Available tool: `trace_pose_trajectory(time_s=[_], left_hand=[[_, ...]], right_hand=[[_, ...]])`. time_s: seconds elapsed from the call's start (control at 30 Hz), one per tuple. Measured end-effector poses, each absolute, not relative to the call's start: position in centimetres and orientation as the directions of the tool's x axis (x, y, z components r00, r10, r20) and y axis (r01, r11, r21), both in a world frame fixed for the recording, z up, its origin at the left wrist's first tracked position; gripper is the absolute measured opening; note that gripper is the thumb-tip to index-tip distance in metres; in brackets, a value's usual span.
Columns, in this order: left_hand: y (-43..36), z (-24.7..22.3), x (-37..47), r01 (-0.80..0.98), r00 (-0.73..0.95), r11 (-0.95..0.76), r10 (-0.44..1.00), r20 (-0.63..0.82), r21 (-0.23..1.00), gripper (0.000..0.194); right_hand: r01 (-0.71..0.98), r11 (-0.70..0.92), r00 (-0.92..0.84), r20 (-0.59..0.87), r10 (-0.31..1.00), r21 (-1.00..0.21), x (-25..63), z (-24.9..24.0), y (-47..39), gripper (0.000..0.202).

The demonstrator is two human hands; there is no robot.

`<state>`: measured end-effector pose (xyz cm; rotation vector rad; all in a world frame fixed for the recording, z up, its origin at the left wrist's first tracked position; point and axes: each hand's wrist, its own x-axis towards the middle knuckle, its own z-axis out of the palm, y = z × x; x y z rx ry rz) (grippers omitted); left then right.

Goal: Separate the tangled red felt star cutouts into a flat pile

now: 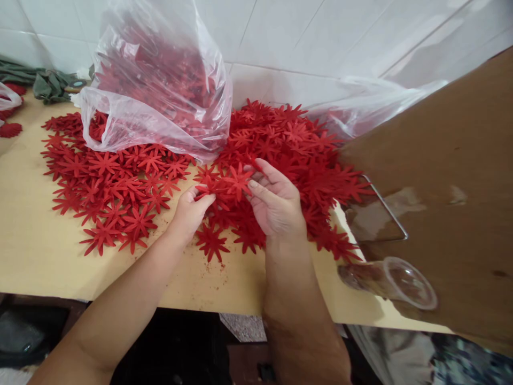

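Observation:
Thumb and fingers of my left hand (192, 211) are closed on the edge of a red flower-shaped piece (211, 188) with long narrow petals. Close beside it, my right hand (278, 200) pinches another red flower piece (237, 181) by a petal, palm turned partly up. The two pieces overlap in view, and I cannot tell whether they are joined. Under and behind my right hand spreads a heap of the same red flowers (276, 139). To the left of my left hand lies a second, looser pile (116, 184).
A clear plastic bag (160, 107) full of red flowers stands at the back against the tiled wall (276, 37). On the right are a brown board (449, 176), a metal wire loop (387, 206) and a clear plastic cup (409, 283). Green cloth (52, 85) lies back left.

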<state>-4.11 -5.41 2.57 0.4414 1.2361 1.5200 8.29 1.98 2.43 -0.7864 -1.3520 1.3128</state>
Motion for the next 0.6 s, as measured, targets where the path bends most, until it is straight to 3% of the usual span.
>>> trace_pose_trajectory(time_s=[0.2,0.37,0.6], left_hand=[[-5.3,2.5,-4.0,-0.484,-0.357,0.109,0.881,-0.310,0.868,0.011],[-5.3,2.6,-3.9,-0.477,-0.346,0.068,0.902,-0.259,0.876,0.015],[-5.2,2.4,-4.0,-0.468,-0.342,0.029,0.916,-0.211,0.883,0.016]], right_hand=[[-0.141,0.217,-0.190,0.242,0.952,-0.966,8.5,1.8,2.5,0.029],[-0.129,0.184,-0.262,0.212,0.941,-0.974,7.5,2.1,1.6,0.035],[-0.024,0.184,-0.317,0.182,0.931,-0.983,6.6,2.5,0.5,0.025]])
